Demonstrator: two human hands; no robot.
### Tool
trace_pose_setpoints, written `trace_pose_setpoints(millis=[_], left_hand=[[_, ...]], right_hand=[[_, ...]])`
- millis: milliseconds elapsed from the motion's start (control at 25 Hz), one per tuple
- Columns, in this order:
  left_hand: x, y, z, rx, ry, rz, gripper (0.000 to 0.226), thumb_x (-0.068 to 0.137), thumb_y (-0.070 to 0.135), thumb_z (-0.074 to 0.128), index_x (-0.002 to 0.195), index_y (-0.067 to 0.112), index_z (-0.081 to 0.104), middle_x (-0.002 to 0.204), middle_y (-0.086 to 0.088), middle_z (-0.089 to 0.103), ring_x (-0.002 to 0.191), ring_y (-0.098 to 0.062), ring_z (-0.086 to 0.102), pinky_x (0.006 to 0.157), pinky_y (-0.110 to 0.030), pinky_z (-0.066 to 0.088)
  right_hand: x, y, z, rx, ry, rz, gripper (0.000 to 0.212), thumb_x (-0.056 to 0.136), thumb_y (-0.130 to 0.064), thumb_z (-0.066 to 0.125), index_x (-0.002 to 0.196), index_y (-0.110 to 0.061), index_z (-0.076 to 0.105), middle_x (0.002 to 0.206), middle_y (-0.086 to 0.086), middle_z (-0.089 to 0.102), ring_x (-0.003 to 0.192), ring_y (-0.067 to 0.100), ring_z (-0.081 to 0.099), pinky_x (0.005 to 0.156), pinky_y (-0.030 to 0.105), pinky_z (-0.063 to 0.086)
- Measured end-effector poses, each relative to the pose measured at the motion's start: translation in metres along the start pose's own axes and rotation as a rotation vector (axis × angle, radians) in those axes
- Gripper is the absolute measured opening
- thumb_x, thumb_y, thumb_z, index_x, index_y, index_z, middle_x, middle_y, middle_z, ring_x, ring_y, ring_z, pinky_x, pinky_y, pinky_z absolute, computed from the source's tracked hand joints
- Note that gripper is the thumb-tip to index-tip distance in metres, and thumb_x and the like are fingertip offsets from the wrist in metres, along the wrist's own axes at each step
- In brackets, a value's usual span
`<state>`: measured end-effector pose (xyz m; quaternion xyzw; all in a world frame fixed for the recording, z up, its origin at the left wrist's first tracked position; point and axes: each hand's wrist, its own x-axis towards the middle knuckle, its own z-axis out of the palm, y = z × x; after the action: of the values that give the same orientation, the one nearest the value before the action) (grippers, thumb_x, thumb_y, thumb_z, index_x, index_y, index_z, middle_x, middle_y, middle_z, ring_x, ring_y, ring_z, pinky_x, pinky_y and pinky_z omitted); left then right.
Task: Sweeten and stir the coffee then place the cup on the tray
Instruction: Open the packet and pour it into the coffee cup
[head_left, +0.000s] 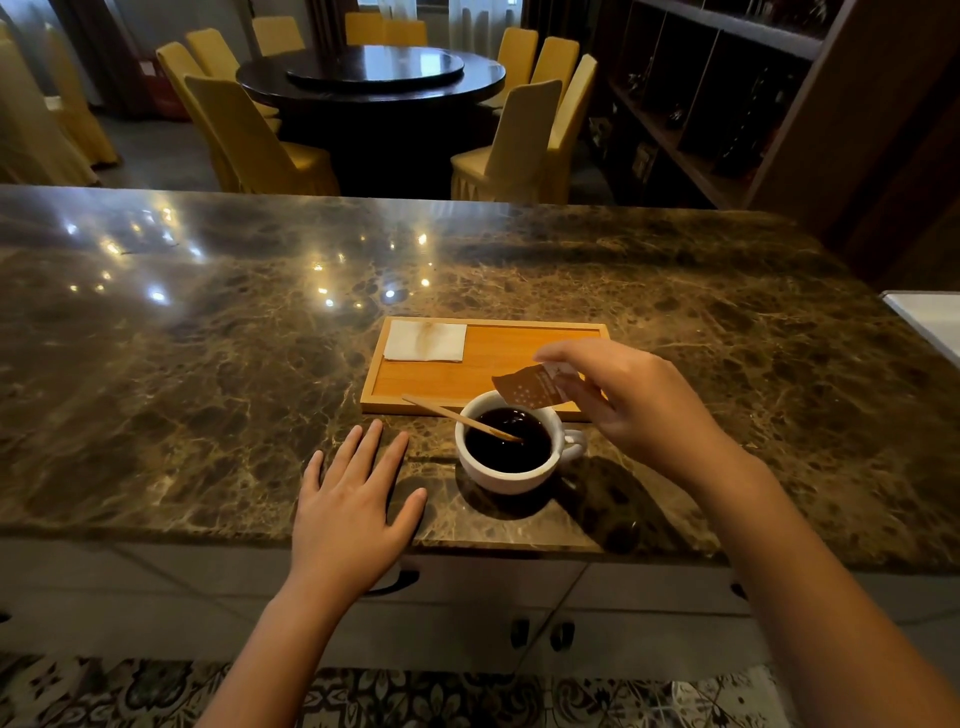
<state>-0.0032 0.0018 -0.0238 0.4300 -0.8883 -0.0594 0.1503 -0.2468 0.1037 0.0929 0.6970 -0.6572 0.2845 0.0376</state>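
A white cup (506, 475) full of dark coffee stands on the marble counter, its handle pointing right. A wooden stir stick (457, 415) leans in it, its top end out over the left rim. Above the cup's far rim, my right hand (639, 405) pinches a brown sugar packet (530, 387), tilted with its torn end down toward the coffee. My left hand (353, 499) lies flat on the counter just left of the cup, fingers spread, holding nothing. Behind the cup lies a wooden tray (467, 379).
A folded white napkin (426, 340) lies in the tray's far left corner. The marble counter (208, 338) stretches wide to the left and back. A white object (930, 317) sits at the right edge. Beyond the counter stand a round dark table and yellow chairs.
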Motion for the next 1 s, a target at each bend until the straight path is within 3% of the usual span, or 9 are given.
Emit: trace_pose_setpoints(millis=[120,320,400,520,600,720,840,1000], left_hand=[[0.000,-0.001,0.000,0.002,-0.005,-0.001,0.065,0.084,0.060,0.020,0.141,0.030,0.028,0.151,-0.004,0.027,0.140,-0.018,0.015,0.113,-0.052,0.015],[-0.001,-0.001,0.000,0.004,-0.018,-0.010,0.066,0.083,0.061,0.017,0.141,0.031,0.025,0.152,-0.003,0.023,0.141,-0.016,0.012,0.114,-0.051,0.013],[-0.001,0.000,0.000,0.003,-0.016,-0.008,0.066,0.083,0.061,0.018,0.141,0.031,0.026,0.152,-0.003,0.024,0.141,-0.017,0.012,0.114,-0.051,0.013],[-0.001,0.000,-0.001,-0.001,-0.015,-0.007,0.065,0.083,0.060,0.019,0.141,0.031,0.028,0.152,-0.003,0.025,0.140,-0.017,0.014,0.114,-0.051,0.014],[0.000,0.000,-0.001,0.000,-0.018,-0.009,0.065,0.083,0.061,0.019,0.141,0.031,0.027,0.152,-0.002,0.024,0.140,-0.017,0.013,0.114,-0.051,0.014],[-0.001,0.000,0.000,0.001,-0.014,-0.014,0.065,0.083,0.061,0.019,0.141,0.032,0.025,0.152,-0.002,0.024,0.140,-0.016,0.012,0.114,-0.051,0.014],[-0.002,-0.001,0.000,0.003,-0.013,-0.010,0.064,0.083,0.061,0.020,0.141,0.032,0.026,0.151,-0.002,0.025,0.140,-0.016,0.013,0.113,-0.051,0.014],[0.000,0.001,0.002,-0.010,-0.010,-0.011,0.064,0.084,0.060,0.023,0.140,0.030,0.028,0.151,-0.003,0.026,0.139,-0.017,0.015,0.113,-0.052,0.016]], right_hand=[[-0.002,0.004,0.006,0.148,0.053,0.125,0.019,0.088,-0.012,0.057,0.105,-0.021,0.059,0.088,-0.012,0.060,0.069,0.007,0.057,0.056,0.021,0.045],[-0.011,0.014,0.019,0.732,0.152,0.498,0.004,0.090,-0.007,0.054,0.089,-0.010,0.057,0.071,0.007,0.065,0.053,0.013,0.062,0.050,0.022,0.052],[-0.013,0.019,0.023,0.841,0.205,0.558,0.010,0.092,-0.008,0.051,0.085,-0.010,0.058,0.067,0.009,0.064,0.050,0.011,0.062,0.047,0.018,0.050],[-0.012,0.033,0.025,0.910,0.339,0.658,0.018,0.090,-0.010,0.054,0.079,-0.021,0.063,0.065,-0.003,0.063,0.053,0.007,0.058,0.046,0.018,0.045],[-0.010,0.047,0.025,0.837,0.419,0.736,0.019,0.088,-0.013,0.059,0.077,-0.027,0.065,0.065,-0.007,0.063,0.057,0.006,0.056,0.049,0.018,0.044],[-0.005,0.067,0.030,0.586,0.464,0.838,0.016,0.084,-0.016,0.065,0.078,-0.030,0.064,0.079,-0.004,0.066,0.072,0.008,0.062,0.055,0.019,0.046],[0.000,0.076,0.043,0.280,0.384,0.851,0.004,0.081,-0.019,0.068,0.082,-0.021,0.065,0.081,0.000,0.067,0.078,0.015,0.063,0.062,0.028,0.051],[0.006,0.080,0.054,-0.051,0.282,0.798,0.010,0.083,-0.026,0.067,0.084,-0.017,0.064,0.082,0.004,0.069,0.071,0.016,0.056,0.071,0.040,0.054]])
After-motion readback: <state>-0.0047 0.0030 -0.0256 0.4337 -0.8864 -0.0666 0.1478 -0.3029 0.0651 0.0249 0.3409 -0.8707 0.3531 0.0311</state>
